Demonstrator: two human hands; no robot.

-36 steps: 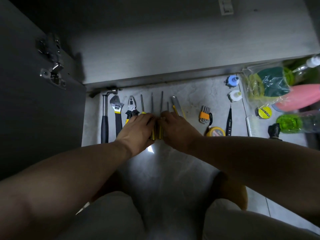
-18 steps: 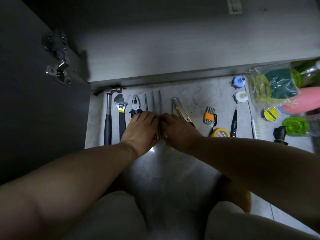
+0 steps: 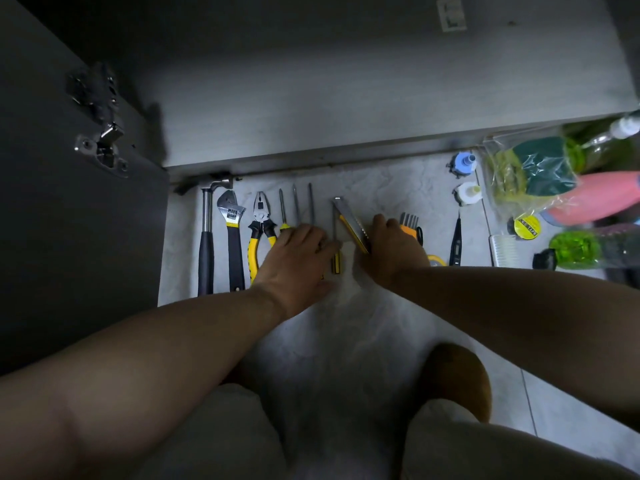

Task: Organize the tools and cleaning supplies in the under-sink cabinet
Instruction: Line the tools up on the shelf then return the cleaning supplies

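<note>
Tools lie in a row on the marble floor before the cabinet: a hammer [image 3: 207, 244], an adjustable wrench [image 3: 232, 237], yellow pliers [image 3: 259, 233], three screwdrivers [image 3: 296, 206], a small screwdriver [image 3: 335, 254] and a slanted utility knife [image 3: 349, 223]. My left hand [image 3: 298, 261] rests flat over the screwdriver handles, hiding them. My right hand [image 3: 391, 251] lies against the knife's lower end, fingers stretched toward the orange hex key set [image 3: 408, 221]. A yellow tape measure [image 3: 437, 260] peeks from under my right wrist.
A tester pen [image 3: 455, 244], blue cap [image 3: 462, 164] and white cap [image 3: 467, 194] lie further right. A sponge bag [image 3: 530, 171], pink bottle [image 3: 599, 197], tape roll [image 3: 526, 227], green bottle [image 3: 588, 249] and comb [image 3: 502, 251] crowd the right edge. An open cabinet door [image 3: 69, 220] stands left.
My right hand has left the screwdrivers and moved right onto the utility knife. My left hand stays on the screwdriver handles. The small screwdriver now shows between the hands.
</note>
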